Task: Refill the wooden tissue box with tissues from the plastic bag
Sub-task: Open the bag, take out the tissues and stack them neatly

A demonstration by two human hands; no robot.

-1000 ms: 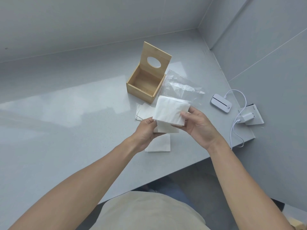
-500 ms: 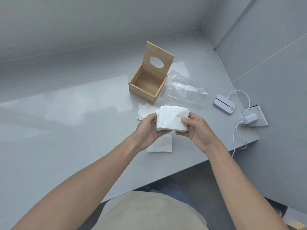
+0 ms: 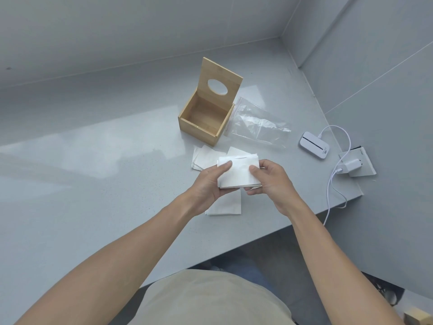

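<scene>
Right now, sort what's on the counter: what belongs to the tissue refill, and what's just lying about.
For the job: box, lid up; bag; held tissues in left hand and right hand; loose tissues.

Lying about: white device; charger; cable.

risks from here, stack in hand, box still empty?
1. The tissue stack is held only at its sides by the left hand and right hand; sheets may fan out or slip.
2. The wooden tissue box looks barely wider than the stack; edges could snag.
3. Loose tissues on the counter may get left behind.
</scene>
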